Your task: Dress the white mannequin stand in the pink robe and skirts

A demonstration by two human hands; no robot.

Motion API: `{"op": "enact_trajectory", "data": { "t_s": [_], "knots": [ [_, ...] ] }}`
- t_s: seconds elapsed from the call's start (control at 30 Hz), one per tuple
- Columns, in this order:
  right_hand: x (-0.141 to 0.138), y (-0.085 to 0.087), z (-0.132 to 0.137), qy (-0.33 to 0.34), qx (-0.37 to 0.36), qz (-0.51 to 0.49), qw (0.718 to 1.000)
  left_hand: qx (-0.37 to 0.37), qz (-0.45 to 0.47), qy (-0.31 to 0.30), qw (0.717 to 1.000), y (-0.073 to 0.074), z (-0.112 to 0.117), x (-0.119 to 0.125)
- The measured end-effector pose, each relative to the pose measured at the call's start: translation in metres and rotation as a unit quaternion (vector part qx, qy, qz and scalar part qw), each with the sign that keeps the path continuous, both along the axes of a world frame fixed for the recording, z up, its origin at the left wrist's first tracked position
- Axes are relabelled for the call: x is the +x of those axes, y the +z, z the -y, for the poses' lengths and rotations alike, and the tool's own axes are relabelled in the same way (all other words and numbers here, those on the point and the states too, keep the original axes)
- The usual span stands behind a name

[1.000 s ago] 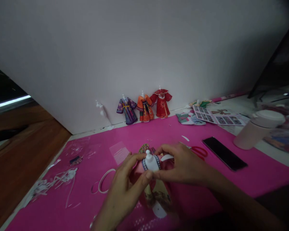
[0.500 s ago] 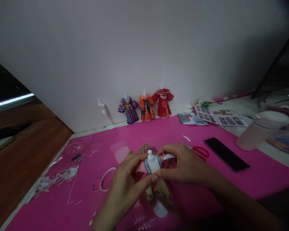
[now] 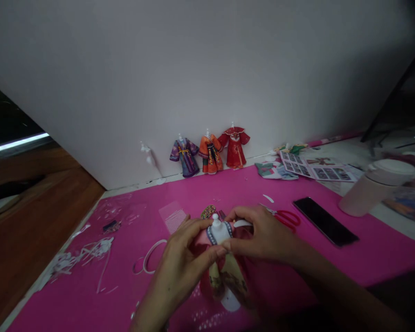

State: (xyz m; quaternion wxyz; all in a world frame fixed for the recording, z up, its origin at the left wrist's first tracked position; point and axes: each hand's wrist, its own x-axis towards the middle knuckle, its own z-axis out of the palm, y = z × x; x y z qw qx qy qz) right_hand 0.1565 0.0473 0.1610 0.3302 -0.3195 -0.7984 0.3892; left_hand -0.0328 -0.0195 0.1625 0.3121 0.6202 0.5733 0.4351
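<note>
From the left I see brown wood flooring [image 3: 31, 216], then a pink mat [image 3: 366, 258] spread up to a plain white wall [image 3: 193, 69], with white paper scraps [image 3: 76, 258] near its left edge and three small robed figures [image 3: 209, 150] standing far against the wall. At near centre my left hand [image 3: 180, 267] and right hand [image 3: 263, 235] both pinch a small white doll mannequin [image 3: 219, 233] in a pink garment, just above the mat. Right of them lie red scissors [image 3: 287, 216], a dark phone [image 3: 325, 221], a printed sheet [image 3: 314, 168] too blurred to read, and a pale lidded cup [image 3: 376, 186].

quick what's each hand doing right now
Left hand: closed on the small dressed mannequin, pinching its chest.
Right hand: closed on the same mannequin from the other side.
</note>
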Motion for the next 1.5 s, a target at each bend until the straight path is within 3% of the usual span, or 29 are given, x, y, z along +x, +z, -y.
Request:
{"op": "enact_trajectory", "data": {
  "t_s": [0.3,0.67,0.83,1.0,1.13,1.5],
  "knots": [
    [0.001,0.003,0.004,-0.015,-0.017,0.000,1.000,-0.009,-0.063,-0.035,0.997,0.002,0.004,-0.005],
    [0.010,-0.004,0.000,-0.009,-0.096,-0.040,0.995,0.008,-0.104,-0.003,0.994,0.002,0.002,0.001],
    [0.016,-0.009,0.015,-0.100,-0.006,-0.115,0.988,0.012,-0.091,0.048,0.995,-0.003,-0.001,0.004],
    [0.012,-0.020,0.023,-0.136,0.143,-0.085,0.977,0.039,-0.088,0.060,0.993,-0.010,-0.002,0.003],
    [0.005,-0.020,0.027,-0.123,0.156,-0.088,0.976,0.037,-0.077,0.055,0.995,-0.010,-0.001,0.004],
    [-0.007,-0.006,0.026,-0.188,0.122,-0.003,0.975,0.032,-0.109,0.046,0.992,-0.003,-0.001,0.010]
  ]
}}
